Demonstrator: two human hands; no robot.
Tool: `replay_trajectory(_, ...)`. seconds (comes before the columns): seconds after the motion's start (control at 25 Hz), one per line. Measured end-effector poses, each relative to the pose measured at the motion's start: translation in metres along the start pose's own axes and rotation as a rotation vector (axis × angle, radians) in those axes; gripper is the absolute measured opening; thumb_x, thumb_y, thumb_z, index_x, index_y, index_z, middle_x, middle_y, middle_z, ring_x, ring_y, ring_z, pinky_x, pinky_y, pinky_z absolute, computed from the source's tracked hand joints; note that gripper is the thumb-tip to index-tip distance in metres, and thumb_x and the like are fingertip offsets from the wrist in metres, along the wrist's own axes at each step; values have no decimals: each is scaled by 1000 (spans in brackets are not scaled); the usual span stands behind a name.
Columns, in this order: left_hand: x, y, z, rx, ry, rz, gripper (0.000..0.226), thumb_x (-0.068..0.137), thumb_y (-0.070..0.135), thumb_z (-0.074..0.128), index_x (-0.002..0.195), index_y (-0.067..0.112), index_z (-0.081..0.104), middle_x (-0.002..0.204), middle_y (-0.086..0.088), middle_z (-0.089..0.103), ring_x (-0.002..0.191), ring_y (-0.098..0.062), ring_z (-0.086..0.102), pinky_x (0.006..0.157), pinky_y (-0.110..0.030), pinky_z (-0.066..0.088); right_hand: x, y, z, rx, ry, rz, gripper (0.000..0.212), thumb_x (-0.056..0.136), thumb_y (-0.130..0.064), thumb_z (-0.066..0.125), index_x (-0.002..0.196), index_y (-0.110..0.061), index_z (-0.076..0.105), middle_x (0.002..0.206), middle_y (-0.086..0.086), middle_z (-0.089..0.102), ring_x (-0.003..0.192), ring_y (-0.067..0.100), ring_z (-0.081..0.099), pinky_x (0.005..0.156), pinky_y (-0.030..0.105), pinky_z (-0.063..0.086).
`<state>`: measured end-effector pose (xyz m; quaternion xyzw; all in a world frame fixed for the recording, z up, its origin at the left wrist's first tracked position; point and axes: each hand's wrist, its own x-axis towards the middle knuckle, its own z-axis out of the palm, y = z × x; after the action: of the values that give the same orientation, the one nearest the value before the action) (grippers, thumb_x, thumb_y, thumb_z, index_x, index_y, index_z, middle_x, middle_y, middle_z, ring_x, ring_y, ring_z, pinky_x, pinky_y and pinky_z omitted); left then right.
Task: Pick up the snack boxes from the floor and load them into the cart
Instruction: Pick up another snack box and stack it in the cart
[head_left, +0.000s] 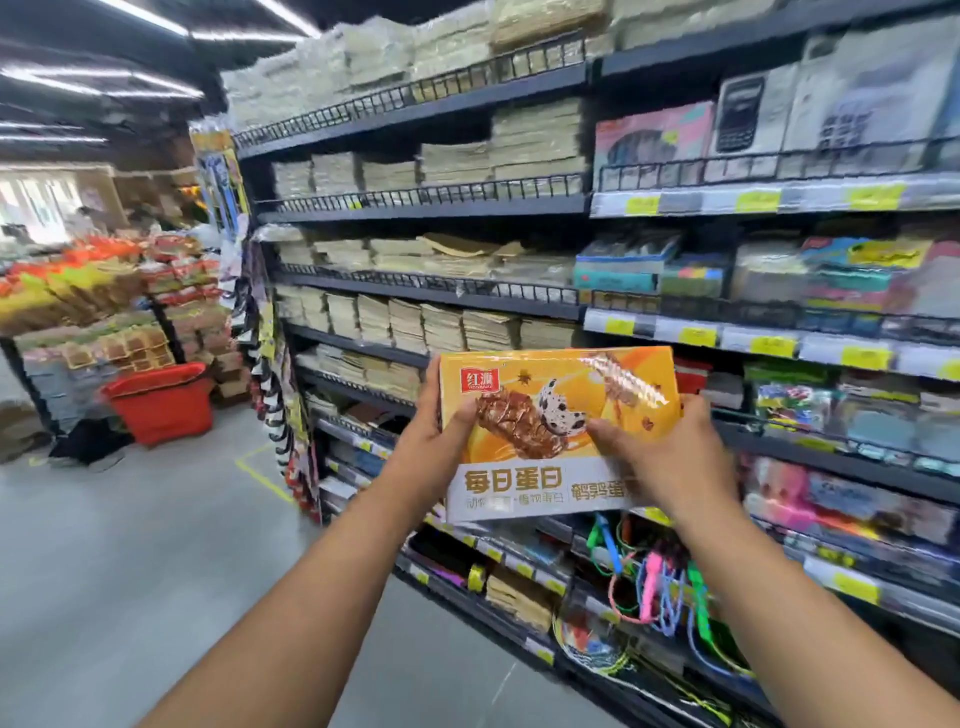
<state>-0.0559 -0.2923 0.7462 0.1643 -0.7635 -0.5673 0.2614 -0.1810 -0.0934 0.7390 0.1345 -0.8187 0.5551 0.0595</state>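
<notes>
Stocked shelving (426, 283), grey floor (156, 545)

We stretch both arms out in front; our left hand (434, 441) grips the snack box (545, 374) by one edge; our right hand (670, 457) grips the other.

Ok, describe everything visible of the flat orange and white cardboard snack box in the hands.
The flat orange and white cardboard snack box is glossy: orange face printed with chocolate-coated pieces and a speckled egg, red logo top left, white lower band with orange characters. It is held in the air facing the camera, slightly tilted, before dark shop shelves. The left hand grips its left edge, the right hand its lower right part.
</notes>
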Motion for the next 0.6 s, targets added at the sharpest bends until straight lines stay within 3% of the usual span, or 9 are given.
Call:
replay_trajectory(0.12, -23, 53, 33, -10, -141, 35, 65, 94, 54, 47, 134, 74, -2, 126, 0, 63, 96, -24, 70, 89, -51, 55, -34, -15, -81, -17, 156, -8, 88, 62, -60, 81, 125, -15, 39, 116, 5, 59, 93, 25, 56, 68, 32, 43)
replay_trajectory(0.28, -69, 115, 112, -112, -296, 105, 66, 98, 45, 45, 144, 61, 1, 115, 4, 64, 77, -13, 72, 64, -33, 61, -80, -7, -197, -103, 347, -7, 97, 61, -61, 82, 131, -13, 34, 126, 11, 56, 109, 31, 57, 75, 35, 44)
replay_trajectory(0.4, -117, 141, 180, -96, -415, 169, 70, 86, 63, 48, 138, 71, 2, 128, 3, 62, 96, -20, 71, 84, -45, 58, -120, 14, -286, -108, 468, 5, 93, 58, -57, 85, 127, -16, 37, 120, 7, 59, 106, 30, 58, 76, 36, 46)
replay_trajectory(0.48, -150, 157, 231, -109, -487, 167, 75, 76, 71, 49, 135, 73, 4, 129, 5, 62, 100, -22, 70, 89, -49, 56, -149, 31, -349, -116, 520, 26, 95, 56, -59, 85, 131, -21, 40, 121, 3, 58, 107, 29, 58, 84, 41, 51)
replay_trajectory(0.6, -216, 194, 328, -191, -620, 192, 69, 92, 55, 48, 143, 64, 3, 124, 6, 63, 95, -18, 71, 89, -48, 56, -201, 59, -461, -199, 617, 49, 92, 54, -64, 83, 131, -27, 47, 121, -1, 55, 110, 26, 56, 90, 45, 50)
